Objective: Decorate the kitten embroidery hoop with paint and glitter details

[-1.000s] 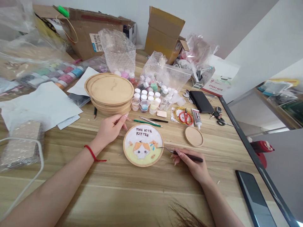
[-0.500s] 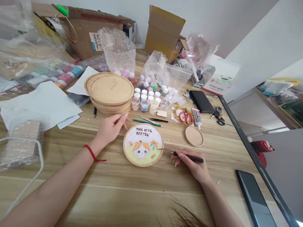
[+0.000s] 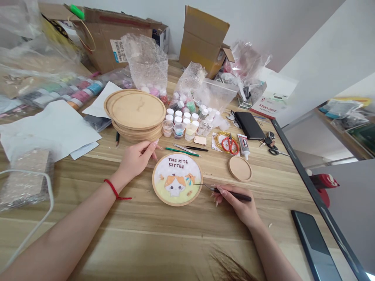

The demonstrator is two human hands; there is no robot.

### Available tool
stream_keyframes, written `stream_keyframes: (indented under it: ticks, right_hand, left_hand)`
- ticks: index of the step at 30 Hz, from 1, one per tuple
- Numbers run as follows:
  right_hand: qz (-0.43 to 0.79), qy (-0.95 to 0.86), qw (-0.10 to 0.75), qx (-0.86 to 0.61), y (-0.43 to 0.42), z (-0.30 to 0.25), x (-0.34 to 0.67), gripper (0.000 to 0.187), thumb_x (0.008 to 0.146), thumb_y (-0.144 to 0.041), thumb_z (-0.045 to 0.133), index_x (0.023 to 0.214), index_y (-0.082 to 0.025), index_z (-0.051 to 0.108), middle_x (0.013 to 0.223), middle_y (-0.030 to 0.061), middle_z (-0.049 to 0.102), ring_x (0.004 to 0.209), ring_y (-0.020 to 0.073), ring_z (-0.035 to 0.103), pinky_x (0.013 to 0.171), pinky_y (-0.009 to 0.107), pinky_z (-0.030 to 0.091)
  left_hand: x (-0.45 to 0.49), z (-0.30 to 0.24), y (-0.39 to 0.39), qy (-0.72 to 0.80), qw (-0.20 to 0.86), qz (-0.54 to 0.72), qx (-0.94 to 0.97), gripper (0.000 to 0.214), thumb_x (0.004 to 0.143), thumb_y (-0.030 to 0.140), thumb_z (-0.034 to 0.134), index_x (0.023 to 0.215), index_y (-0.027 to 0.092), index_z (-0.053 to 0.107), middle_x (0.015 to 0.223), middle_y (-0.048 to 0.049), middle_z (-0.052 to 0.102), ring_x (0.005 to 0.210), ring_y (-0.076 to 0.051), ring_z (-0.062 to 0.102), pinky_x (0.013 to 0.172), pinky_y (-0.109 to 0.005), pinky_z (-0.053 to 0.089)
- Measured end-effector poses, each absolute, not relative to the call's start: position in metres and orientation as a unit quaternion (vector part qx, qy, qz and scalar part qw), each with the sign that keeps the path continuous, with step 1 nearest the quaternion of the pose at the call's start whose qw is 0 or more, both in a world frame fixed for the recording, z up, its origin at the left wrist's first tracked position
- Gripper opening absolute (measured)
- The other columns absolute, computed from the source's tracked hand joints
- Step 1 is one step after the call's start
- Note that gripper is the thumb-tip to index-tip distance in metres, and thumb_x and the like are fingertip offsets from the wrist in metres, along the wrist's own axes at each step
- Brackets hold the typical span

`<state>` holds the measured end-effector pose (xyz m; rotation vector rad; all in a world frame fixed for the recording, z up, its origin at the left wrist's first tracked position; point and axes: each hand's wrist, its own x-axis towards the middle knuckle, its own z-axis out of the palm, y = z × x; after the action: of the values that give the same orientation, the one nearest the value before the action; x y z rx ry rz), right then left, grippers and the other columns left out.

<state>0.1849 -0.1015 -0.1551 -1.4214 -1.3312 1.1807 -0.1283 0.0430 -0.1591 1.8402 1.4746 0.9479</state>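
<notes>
A round wooden plaque (image 3: 177,178) lies flat on the table, showing a cat picture and the words "THE KITE KITTEN". My right hand (image 3: 238,203) is closed on a thin black-handled tool (image 3: 227,192) whose metal tip rests on the plaque's right side. My left hand (image 3: 136,157) sits at the plaque's upper left rim, fingers curled against its edge, steadying it. A red string is tied round my left wrist.
A stack of round wooden trays (image 3: 136,113) stands behind my left hand. Several small white-capped jars (image 3: 183,123) cluster beyond the plaque. Red scissors (image 3: 229,143), a glue tube (image 3: 243,146), a small wooden disc (image 3: 239,168), cardboard boxes (image 3: 203,39) and a phone (image 3: 315,244) surround them.
</notes>
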Motion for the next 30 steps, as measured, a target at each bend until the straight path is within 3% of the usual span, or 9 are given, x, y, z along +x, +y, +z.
stream_keyframes:
  ticks: [7, 30]
  right_hand:
    - [0.475, -0.533, 0.414, -0.564, -0.1018, -0.1551, 0.1854, 0.022, 0.086, -0.039, 0.068, 0.094, -0.022, 0.079, 0.075, 0.0051, 0.077, 0.067, 0.0214, 0.070, 0.070, 0.035, 0.058]
    - [0.475, -0.528, 0.441, -0.549, -0.1029, -0.1574, 0.1839, 0.015, 0.088, -0.031, 0.067, 0.094, -0.023, 0.079, 0.075, 0.0038, 0.077, 0.065, 0.0176, 0.069, 0.064, 0.029, 0.057]
  left_hand:
    - [-0.1281, -0.1575, 0.0426, 0.551, 0.290, 0.359, 0.695, 0.043, 0.093, 0.042, 0.046, 0.063, 0.018, 0.066, 0.075, -0.0008, 0.073, 0.065, -0.013, 0.061, 0.064, -0.024, 0.043]
    - [-0.1273, -0.1576, 0.0429, 0.553, 0.290, 0.354, 0.696, 0.042, 0.093, 0.042, 0.045, 0.068, 0.017, 0.068, 0.072, -0.0007, 0.072, 0.059, -0.012, 0.058, 0.061, -0.024, 0.041]
